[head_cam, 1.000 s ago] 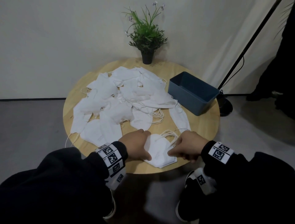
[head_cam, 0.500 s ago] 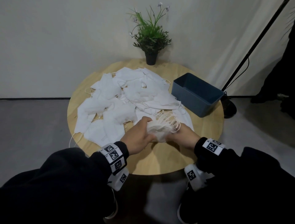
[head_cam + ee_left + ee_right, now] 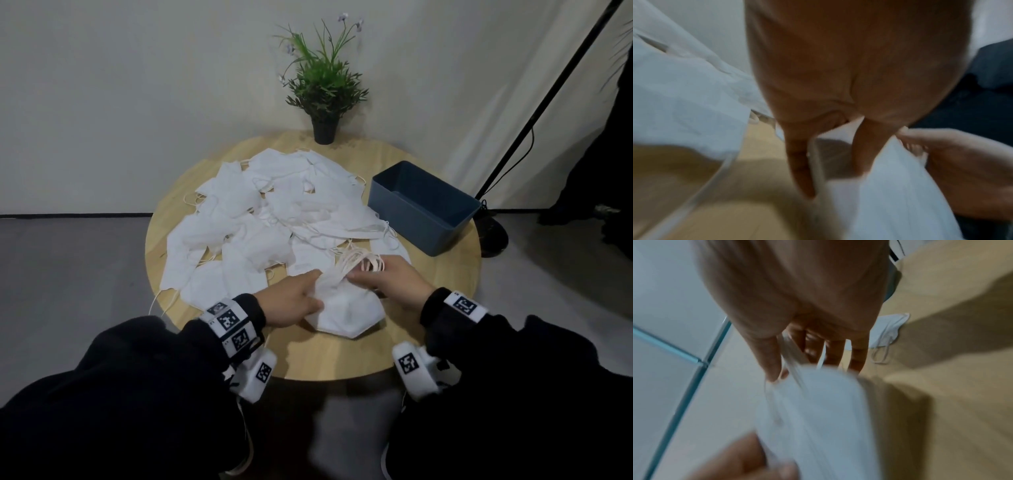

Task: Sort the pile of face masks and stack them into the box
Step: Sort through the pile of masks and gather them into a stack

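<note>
Both wrist views are smeared with motion blur, so the edges of the stack of masks (image 3: 890, 194) and its ear loops (image 3: 791, 363) cannot be counted or told apart. In the head view the left hand (image 3: 291, 303) covers the stack's left edge and the right hand (image 3: 390, 279) covers its upper right corner, hiding how the fingertips there lie. The box (image 3: 423, 205) shows only a dark inside, its floor too dim to read.

left hand (image 3: 294, 303): fingers pinching | right hand (image 3: 394, 281): fingers pinching, curled
</note>
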